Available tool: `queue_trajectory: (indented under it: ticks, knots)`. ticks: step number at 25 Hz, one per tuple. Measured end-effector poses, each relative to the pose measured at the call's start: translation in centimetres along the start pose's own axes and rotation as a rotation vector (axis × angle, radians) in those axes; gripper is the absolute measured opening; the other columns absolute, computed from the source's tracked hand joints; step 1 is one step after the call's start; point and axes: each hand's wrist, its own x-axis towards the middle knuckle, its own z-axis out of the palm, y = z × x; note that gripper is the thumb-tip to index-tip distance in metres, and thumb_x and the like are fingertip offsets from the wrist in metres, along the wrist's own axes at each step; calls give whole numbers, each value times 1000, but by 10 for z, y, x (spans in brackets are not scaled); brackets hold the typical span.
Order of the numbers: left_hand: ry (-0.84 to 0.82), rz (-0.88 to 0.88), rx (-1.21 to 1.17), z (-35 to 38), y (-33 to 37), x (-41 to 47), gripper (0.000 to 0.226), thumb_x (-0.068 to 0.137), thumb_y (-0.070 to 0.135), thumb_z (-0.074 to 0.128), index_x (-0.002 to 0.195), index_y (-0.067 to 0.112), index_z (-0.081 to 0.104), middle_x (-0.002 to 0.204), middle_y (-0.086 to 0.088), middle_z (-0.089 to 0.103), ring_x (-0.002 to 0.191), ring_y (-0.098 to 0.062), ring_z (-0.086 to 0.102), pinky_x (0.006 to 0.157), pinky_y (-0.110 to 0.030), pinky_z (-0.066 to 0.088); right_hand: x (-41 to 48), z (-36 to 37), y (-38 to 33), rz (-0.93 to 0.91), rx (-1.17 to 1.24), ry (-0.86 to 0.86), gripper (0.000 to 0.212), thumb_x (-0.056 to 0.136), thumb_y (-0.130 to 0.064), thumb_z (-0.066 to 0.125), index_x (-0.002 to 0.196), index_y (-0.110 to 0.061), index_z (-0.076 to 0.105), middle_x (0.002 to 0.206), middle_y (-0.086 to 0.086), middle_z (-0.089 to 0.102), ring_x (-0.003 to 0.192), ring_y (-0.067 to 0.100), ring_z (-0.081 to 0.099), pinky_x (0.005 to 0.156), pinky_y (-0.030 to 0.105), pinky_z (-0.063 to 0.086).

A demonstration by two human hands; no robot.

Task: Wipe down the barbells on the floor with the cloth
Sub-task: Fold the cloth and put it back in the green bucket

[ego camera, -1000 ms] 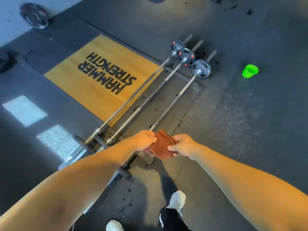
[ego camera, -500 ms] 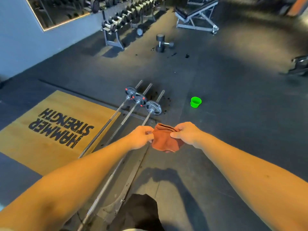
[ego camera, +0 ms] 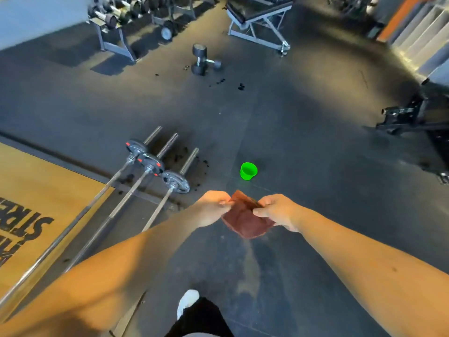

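Dark grey rubber gym floor [ego camera: 303, 132] with soft light patches and black crumbs [ego camera: 220, 81] scattered on it; tan wooden lifting platform with black lettering [ego camera: 36, 190] set in it at left. Pale blue-grey wall [ego camera: 36, 15] at top left, grey metal rack of dumbbells [ego camera: 116, 18] in front of it, black padded bench on a grey frame [ego camera: 260, 18] top centre. Loose black dumbbell [ego camera: 199, 59] on the floor near the rack, bright green plastic cup [ego camera: 247, 171] mid-floor, black machine base [ego camera: 418, 115] at right, pale panels with an orange stripe [ego camera: 418, 23] top right.

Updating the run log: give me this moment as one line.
stage: before wiping | cloth: pinched by left hand and right hand | barbells: three on floor, untouched
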Motion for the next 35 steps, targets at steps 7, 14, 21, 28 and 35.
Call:
queue_trajectory:
  ticks: [7, 14, 21, 28, 35]
  knots:
    - [88, -120, 168, 12, 98, 212, 36, 92, 36, 60, 58, 23, 55, 55, 10, 47, 67, -20, 44, 68, -31, 38, 135, -155, -21, -84, 143, -20, 34, 78, -34, 84, 102, -14, 72, 101, 2, 77, 92, 11, 69, 85, 28, 49]
    - [37, -323, 446, 69, 162, 418, 57, 90, 58, 59, 56, 13, 53, 54, -3, 50, 62, -28, 50, 51, -31, 33, 328, -277, 4, -167, 15, -256, 93, 49, -63, 96, 130, -30, 62, 118, -10, 73, 112, 10, 67, 107, 35, 48]
    - [121, -696, -109, 85, 152, 569, 37, 79, 45, 82, 88, 12, 67, 81, -1, 68, 68, -15, 64, 57, -24, 51, 473, -375, -14, 13, 50, -257, 19, 75, -27, 68, 86, -11, 70, 80, 3, 62, 78, 23, 56, 71, 33, 40]
    - [61, -677, -248, 97, 19, 740, 65, 55, 9, 74, 119, 19, 66, 108, -7, 73, 99, -32, 71, 82, -47, 62, 681, -383, -14, 167, -64, -391, 14, 85, -34, 80, 89, -22, 74, 91, -4, 77, 88, 14, 70, 77, 27, 50]
    - [360, -715, -183, 154, -157, 903, 61, 74, 0, 63, 131, 23, 60, 120, 2, 56, 105, -17, 58, 90, -25, 48, 936, -289, 78, 94, -353, -173, 8, 86, -19, 70, 88, -13, 74, 81, 9, 70, 84, 32, 68, 69, 34, 48]
